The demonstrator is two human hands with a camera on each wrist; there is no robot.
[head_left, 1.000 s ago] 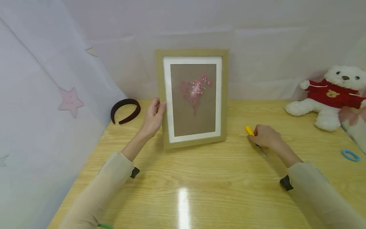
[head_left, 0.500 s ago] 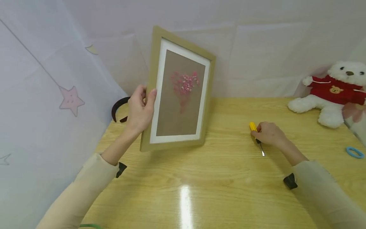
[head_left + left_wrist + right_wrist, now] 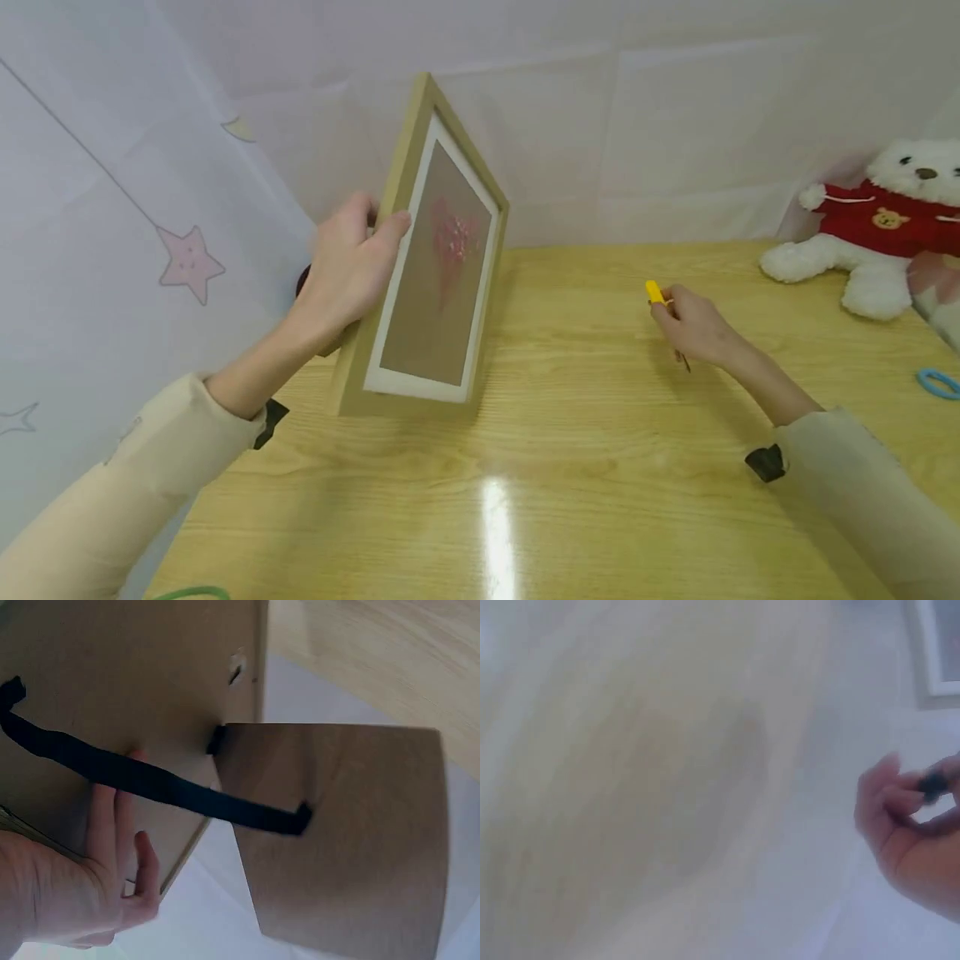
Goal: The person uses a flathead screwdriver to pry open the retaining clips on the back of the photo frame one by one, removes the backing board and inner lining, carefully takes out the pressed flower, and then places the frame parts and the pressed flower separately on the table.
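My left hand (image 3: 341, 262) grips the left side of a picture frame (image 3: 431, 333), thumb on the front border and fingers behind. The frame stands tilted and turned sideways, showing pink dried flowers on a brown ground. In the left wrist view, straight fingers (image 3: 105, 825) lie against its brown back panel (image 3: 150, 660). A dark ribbon (image 3: 157, 782) runs from that panel to a swung-out stand flap (image 3: 345, 825). On the right, my right hand (image 3: 697, 325) holds a screwdriver (image 3: 654, 292) by its yellow and black handle, the thin shaft pointing down and mostly hidden.
A white teddy bear (image 3: 885, 217) in a red sweater sits at the back right of the wooden table (image 3: 600, 467). Near the right edge lies a blue ring (image 3: 939, 384). A dark headband (image 3: 302, 279) is mostly hidden behind my left hand. Something green (image 3: 191, 592) shows at the front left.
My left hand has drawn the frame leftward and swung it from facing me to steeply sideways. The right hand has raised the screwdriver slightly and moved it farther back.
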